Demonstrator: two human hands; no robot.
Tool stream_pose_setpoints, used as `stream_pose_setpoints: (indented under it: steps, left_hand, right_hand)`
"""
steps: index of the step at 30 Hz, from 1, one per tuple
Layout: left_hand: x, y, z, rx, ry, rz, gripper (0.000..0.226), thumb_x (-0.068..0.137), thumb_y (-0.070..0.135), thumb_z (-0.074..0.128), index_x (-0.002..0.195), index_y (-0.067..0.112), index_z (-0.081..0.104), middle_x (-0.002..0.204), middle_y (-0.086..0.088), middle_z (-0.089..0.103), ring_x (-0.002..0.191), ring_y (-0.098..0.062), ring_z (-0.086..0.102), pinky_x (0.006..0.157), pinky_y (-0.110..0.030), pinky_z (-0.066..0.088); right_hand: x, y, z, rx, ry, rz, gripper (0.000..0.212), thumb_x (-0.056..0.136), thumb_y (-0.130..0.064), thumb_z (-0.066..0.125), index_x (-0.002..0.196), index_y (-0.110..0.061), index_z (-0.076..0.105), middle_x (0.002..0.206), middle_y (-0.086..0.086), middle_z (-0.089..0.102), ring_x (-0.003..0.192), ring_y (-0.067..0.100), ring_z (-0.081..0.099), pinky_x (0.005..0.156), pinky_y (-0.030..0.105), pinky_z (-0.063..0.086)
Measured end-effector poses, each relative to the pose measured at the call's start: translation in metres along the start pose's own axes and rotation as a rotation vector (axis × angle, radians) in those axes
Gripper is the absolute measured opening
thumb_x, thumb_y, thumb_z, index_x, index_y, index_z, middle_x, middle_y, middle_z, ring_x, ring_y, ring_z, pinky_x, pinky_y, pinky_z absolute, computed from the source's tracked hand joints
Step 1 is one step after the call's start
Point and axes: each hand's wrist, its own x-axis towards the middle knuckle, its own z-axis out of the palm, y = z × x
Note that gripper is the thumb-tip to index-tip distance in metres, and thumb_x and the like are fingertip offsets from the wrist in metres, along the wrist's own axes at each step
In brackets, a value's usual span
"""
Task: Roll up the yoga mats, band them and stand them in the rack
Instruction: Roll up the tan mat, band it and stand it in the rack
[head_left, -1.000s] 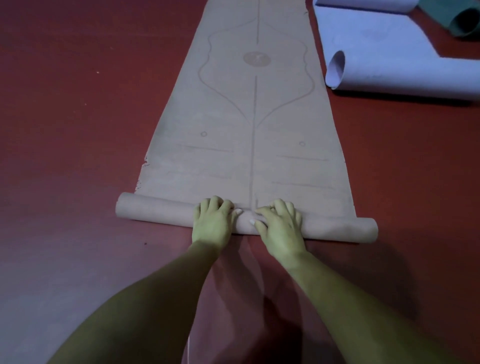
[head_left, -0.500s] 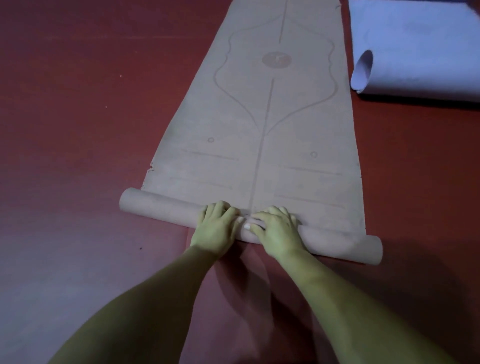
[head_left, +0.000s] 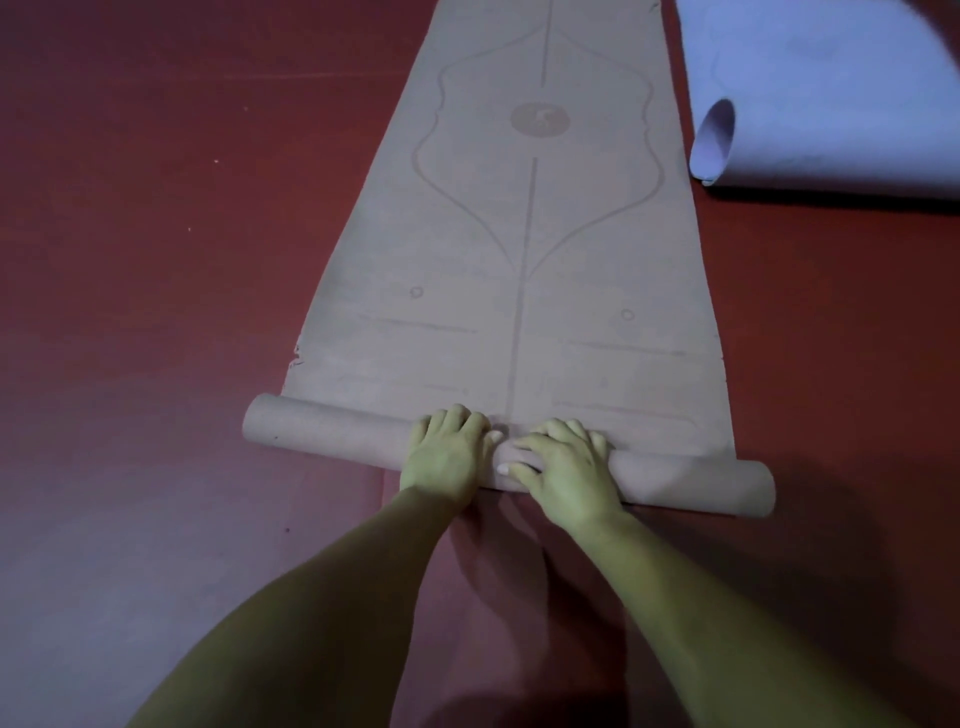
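Moved: your roll (head_left: 322, 427) is inching forward, lying sideways.
Grip: left hand (head_left: 447, 457), right hand (head_left: 563, 467) are curling over its middle.
Ahead: mat (head_left: 519, 322) is stretching away.

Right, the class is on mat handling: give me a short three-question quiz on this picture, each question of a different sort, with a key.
1. True or false: the tan mat is fully rolled up.
2. Where are the left hand and the right hand on the tan mat's rolled part? A) side by side near its middle B) one at each end C) lifted off it
3. Fill in: from the person's view, the partly rolled lilac mat lies on the tan mat's ____ side.
Key: 1 false; 2 A; 3 right.
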Motion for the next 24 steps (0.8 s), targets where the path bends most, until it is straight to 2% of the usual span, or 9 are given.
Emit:
stream_pose_setpoints:
  steps: [2, 5, 9, 12, 14, 16, 18, 21, 24]
  left_hand:
    - [-0.002, -0.002, 0.001, -0.020, 0.129, 0.052, 0.046, 0.100, 0.045, 0.029, 0.104, 0.018, 0.066, 0.100, -0.002, 0.060, 0.093, -0.028, 0.057, 0.089, -0.041, 0.043]
    - [-0.011, -0.016, 0.002, 0.021, 0.224, 0.141, 0.037, 0.100, 0.038, 0.036, 0.108, 0.018, 0.066, 0.103, -0.002, 0.059, 0.089, -0.027, 0.054, 0.086, -0.039, 0.040]
    - [-0.007, -0.036, 0.005, 0.057, 0.227, 0.226, 0.041, 0.102, 0.043, 0.034, 0.120, 0.020, 0.064, 0.111, -0.003, 0.058, 0.097, -0.027, 0.054, 0.094, -0.040, 0.039]
    - [0.000, -0.032, 0.007, 0.052, 0.239, 0.192, 0.041, 0.100, 0.045, 0.035, 0.115, 0.022, 0.065, 0.109, -0.005, 0.059, 0.096, -0.028, 0.053, 0.097, -0.041, 0.034]
    - [0.002, -0.031, 0.006, 0.045, 0.240, 0.173, 0.041, 0.099, 0.046, 0.034, 0.112, 0.024, 0.065, 0.108, -0.007, 0.059, 0.094, -0.030, 0.053, 0.096, -0.042, 0.032]
    - [0.007, -0.029, 0.003, 0.039, 0.221, 0.151, 0.041, 0.097, 0.048, 0.034, 0.109, 0.024, 0.066, 0.106, -0.008, 0.058, 0.091, -0.031, 0.053, 0.094, -0.042, 0.030]
    - [0.011, -0.031, 0.004, 0.045, 0.212, 0.141, 0.041, 0.097, 0.049, 0.034, 0.108, 0.025, 0.066, 0.104, -0.008, 0.056, 0.090, -0.031, 0.053, 0.092, -0.041, 0.029]
    - [0.018, -0.030, 0.008, 0.056, 0.272, 0.142, 0.041, 0.097, 0.049, 0.035, 0.106, 0.026, 0.068, 0.098, -0.005, 0.054, 0.087, -0.028, 0.050, 0.090, -0.040, 0.031]
    - [0.029, -0.030, 0.009, 0.084, 0.328, 0.136, 0.041, 0.097, 0.047, 0.036, 0.104, 0.024, 0.069, 0.096, -0.005, 0.056, 0.084, -0.029, 0.053, 0.087, -0.040, 0.032]
  right_hand:
    - [0.006, -0.001, -0.005, -0.005, -0.033, 0.042, 0.036, 0.090, -0.054, 0.064, 0.118, -0.033, 0.072, 0.118, -0.011, 0.064, 0.118, 0.017, 0.050, 0.099, 0.035, 0.024]
    - [0.014, -0.004, -0.008, -0.015, -0.054, 0.109, 0.039, 0.091, -0.057, 0.061, 0.123, -0.035, 0.070, 0.122, -0.012, 0.064, 0.121, 0.015, 0.050, 0.101, 0.036, 0.027]
    - [0.022, -0.013, -0.014, -0.051, -0.087, 0.178, 0.042, 0.092, -0.058, 0.058, 0.126, -0.035, 0.069, 0.126, -0.010, 0.062, 0.125, 0.018, 0.048, 0.103, 0.036, 0.029]
    - [0.016, -0.021, -0.021, -0.086, -0.070, 0.223, 0.043, 0.093, -0.054, 0.060, 0.130, -0.033, 0.067, 0.126, -0.001, 0.057, 0.125, 0.024, 0.048, 0.102, 0.039, 0.033]
    - [0.006, -0.022, -0.025, -0.070, 0.003, 0.191, 0.043, 0.088, -0.048, 0.067, 0.125, -0.026, 0.070, 0.117, 0.005, 0.061, 0.115, 0.031, 0.056, 0.095, 0.045, 0.043]
    - [0.000, -0.017, -0.031, -0.064, -0.031, 0.165, 0.046, 0.086, -0.047, 0.068, 0.123, -0.020, 0.071, 0.114, 0.007, 0.063, 0.109, 0.033, 0.057, 0.093, 0.048, 0.049]
    - [0.000, -0.012, -0.032, -0.037, -0.086, 0.136, 0.048, 0.087, -0.045, 0.069, 0.125, -0.016, 0.070, 0.116, 0.008, 0.062, 0.111, 0.033, 0.056, 0.097, 0.048, 0.048]
    - [0.005, -0.004, -0.024, 0.063, -0.048, 0.143, 0.063, 0.082, -0.062, 0.059, 0.123, -0.016, 0.071, 0.114, 0.009, 0.061, 0.111, 0.033, 0.057, 0.099, 0.046, 0.050]
    - [0.010, 0.003, -0.009, 0.065, 0.013, 0.150, 0.072, 0.075, -0.072, 0.051, 0.123, -0.022, 0.072, 0.115, 0.007, 0.059, 0.110, 0.031, 0.055, 0.099, 0.043, 0.047]
